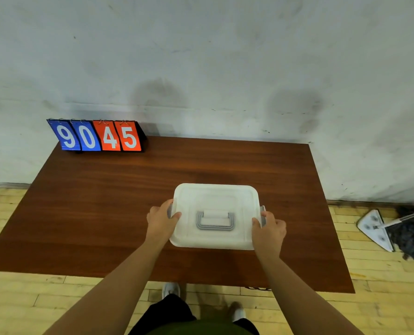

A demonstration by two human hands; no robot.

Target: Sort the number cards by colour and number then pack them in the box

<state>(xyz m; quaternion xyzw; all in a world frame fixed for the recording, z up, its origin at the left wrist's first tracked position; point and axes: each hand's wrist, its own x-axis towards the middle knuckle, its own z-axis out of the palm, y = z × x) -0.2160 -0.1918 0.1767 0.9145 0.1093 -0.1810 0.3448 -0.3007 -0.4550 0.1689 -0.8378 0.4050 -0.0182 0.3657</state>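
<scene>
A white plastic box (pixel 215 204) with its lid on and a grey handle (pixel 215 222) folded flat sits on the brown wooden table (pixel 104 201). My left hand (pixel 161 220) grips the box's left side at the grey clasp, thumb on the lid. My right hand (pixel 270 229) grips the right side at its clasp (pixel 262 209) in the same way. A flip scoreboard (pixel 97 136) stands at the table's far left corner. It shows two blue cards reading 9 and 0 and two orange-red cards reading 4 and 5.
A stained white wall rises just behind the table. A mop (pixel 394 228) with a white triangular head lies on the wooden floor to the right. My feet (pixel 171 290) show below the table's near edge.
</scene>
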